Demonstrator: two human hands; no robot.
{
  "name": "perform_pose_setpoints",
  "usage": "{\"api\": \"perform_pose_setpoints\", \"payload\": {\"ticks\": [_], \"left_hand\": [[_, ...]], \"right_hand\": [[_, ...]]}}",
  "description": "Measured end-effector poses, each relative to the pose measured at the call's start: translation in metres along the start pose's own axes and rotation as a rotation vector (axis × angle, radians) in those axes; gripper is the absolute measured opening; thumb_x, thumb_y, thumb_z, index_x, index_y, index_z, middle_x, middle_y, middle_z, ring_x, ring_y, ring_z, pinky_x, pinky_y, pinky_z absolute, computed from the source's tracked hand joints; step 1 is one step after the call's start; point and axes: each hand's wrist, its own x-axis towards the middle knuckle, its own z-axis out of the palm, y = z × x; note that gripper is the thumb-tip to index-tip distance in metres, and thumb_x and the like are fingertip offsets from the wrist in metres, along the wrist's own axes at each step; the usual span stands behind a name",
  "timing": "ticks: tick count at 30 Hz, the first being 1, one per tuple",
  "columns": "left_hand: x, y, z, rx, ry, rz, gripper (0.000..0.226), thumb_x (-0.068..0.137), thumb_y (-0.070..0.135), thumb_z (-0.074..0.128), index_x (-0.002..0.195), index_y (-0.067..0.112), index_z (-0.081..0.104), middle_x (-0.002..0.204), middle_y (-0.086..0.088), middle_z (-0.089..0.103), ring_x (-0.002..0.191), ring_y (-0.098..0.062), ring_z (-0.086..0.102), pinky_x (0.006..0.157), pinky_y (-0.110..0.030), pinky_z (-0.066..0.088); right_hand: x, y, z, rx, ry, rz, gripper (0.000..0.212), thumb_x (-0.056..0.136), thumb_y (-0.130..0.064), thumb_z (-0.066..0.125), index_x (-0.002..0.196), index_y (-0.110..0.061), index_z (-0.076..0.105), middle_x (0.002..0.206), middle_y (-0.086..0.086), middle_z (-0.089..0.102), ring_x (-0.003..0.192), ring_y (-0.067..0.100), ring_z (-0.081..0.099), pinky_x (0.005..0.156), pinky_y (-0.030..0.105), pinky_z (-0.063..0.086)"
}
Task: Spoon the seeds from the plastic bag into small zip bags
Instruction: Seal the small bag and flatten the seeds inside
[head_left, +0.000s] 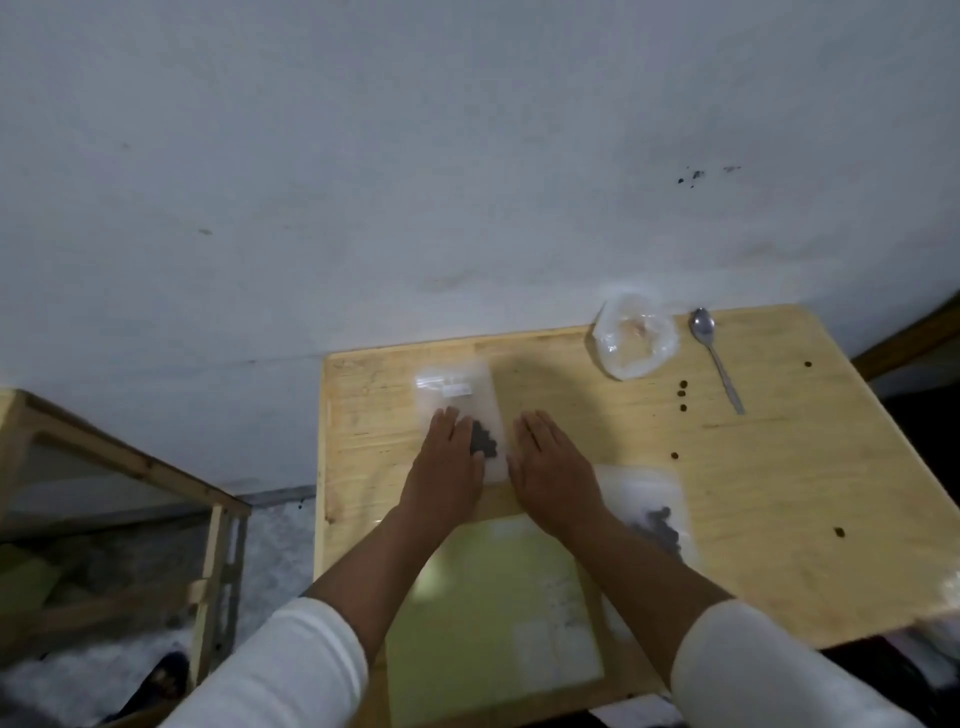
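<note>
A small zip bag (457, 387) with dark seeds (485, 441) in its lower part lies flat on the wooden table (769, 483). My left hand (447, 462) rests flat on the bag's left lower part, fingers extended. My right hand (550, 462) lies flat at the bag's right edge. A second small zip bag (649, 499) holding dark seeds lies to the right, partly under my right forearm. The crumpled clear plastic bag (636, 335) sits at the table's back edge. Beside it on the right lies a metal spoon (714, 356).
A pale green sheet (493, 613) lies at the table's front between my forearms. Several loose seeds (681, 396) are scattered on the right half of the table. A wall stands right behind the table. A wooden frame (119, 467) stands at the left on the floor.
</note>
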Motion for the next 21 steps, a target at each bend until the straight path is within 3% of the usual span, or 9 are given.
{"api": "perform_pose_setpoints", "payload": {"ticks": [3, 5, 7, 9, 13, 15, 21], "left_hand": [[-0.016, 0.016, 0.013, -0.009, 0.001, 0.099, 0.047, 0.093, 0.013, 0.047, 0.137, 0.003, 0.037, 0.145, -0.012, 0.034, 0.138, -0.027, 0.028, 0.113, -0.025, 0.014], [-0.028, 0.027, 0.026, -0.030, -0.049, 0.130, 0.050, 0.093, 0.016, 0.048, 0.140, 0.005, 0.035, 0.146, -0.012, 0.034, 0.135, -0.025, 0.034, 0.109, -0.026, 0.025], [-0.040, 0.040, 0.040, -0.034, -0.115, 0.160, 0.050, 0.094, 0.019, 0.046, 0.141, 0.007, 0.033, 0.146, -0.011, 0.036, 0.134, -0.023, 0.035, 0.108, -0.027, 0.027], [-0.052, 0.051, 0.052, -0.032, -0.181, 0.157, 0.051, 0.097, 0.023, 0.043, 0.144, 0.007, 0.030, 0.148, -0.011, 0.034, 0.136, -0.023, 0.032, 0.108, -0.027, 0.024], [-0.067, 0.071, 0.071, -0.080, -0.266, 0.188, 0.048, 0.099, 0.020, 0.041, 0.144, 0.008, 0.028, 0.148, -0.010, 0.036, 0.134, -0.022, 0.034, 0.104, -0.021, 0.023], [-0.069, 0.079, 0.076, -0.085, -0.285, 0.192, 0.046, 0.099, 0.019, 0.040, 0.142, 0.006, 0.031, 0.144, -0.009, 0.041, 0.130, -0.021, 0.040, 0.100, -0.018, 0.026], [-0.065, 0.086, 0.097, -0.055, -0.303, 0.109, 0.052, 0.098, 0.027, 0.041, 0.145, 0.011, 0.028, 0.147, -0.008, 0.039, 0.133, -0.021, 0.039, 0.108, -0.027, 0.027]], "right_hand": [[-0.031, 0.014, -0.008, -0.003, -0.004, 0.113, 0.052, 0.083, -0.030, 0.036, 0.112, 0.005, 0.062, 0.110, 0.022, 0.066, 0.105, 0.034, 0.064, 0.084, 0.038, 0.055], [-0.056, 0.027, -0.010, 0.039, 0.041, 0.199, 0.048, 0.083, -0.027, 0.041, 0.110, 0.007, 0.061, 0.108, 0.024, 0.065, 0.103, 0.037, 0.063, 0.083, 0.038, 0.055], [-0.083, 0.041, -0.010, 0.079, 0.131, 0.301, 0.045, 0.088, -0.024, 0.049, 0.122, 0.006, 0.053, 0.123, 0.023, 0.056, 0.117, 0.036, 0.055, 0.093, 0.039, 0.048], [-0.108, 0.052, -0.011, 0.100, 0.102, 0.406, 0.051, 0.094, -0.027, 0.047, 0.137, -0.001, 0.039, 0.144, 0.017, 0.039, 0.136, 0.028, 0.035, 0.105, 0.036, 0.037], [-0.140, 0.069, -0.008, 0.112, 0.074, 0.521, 0.052, 0.096, -0.033, 0.042, 0.143, -0.013, 0.031, 0.150, 0.012, 0.028, 0.139, 0.024, 0.024, 0.102, 0.034, 0.039], [-0.146, 0.076, -0.003, 0.142, 0.063, 0.550, 0.052, 0.095, -0.034, 0.044, 0.142, -0.015, 0.032, 0.147, 0.013, 0.031, 0.137, 0.026, 0.027, 0.101, 0.035, 0.040], [-0.150, 0.090, 0.005, 0.307, 0.082, 0.572, 0.051, 0.094, -0.035, 0.046, 0.140, -0.014, 0.038, 0.142, 0.009, 0.041, 0.131, 0.024, 0.038, 0.100, 0.037, 0.043]]}}
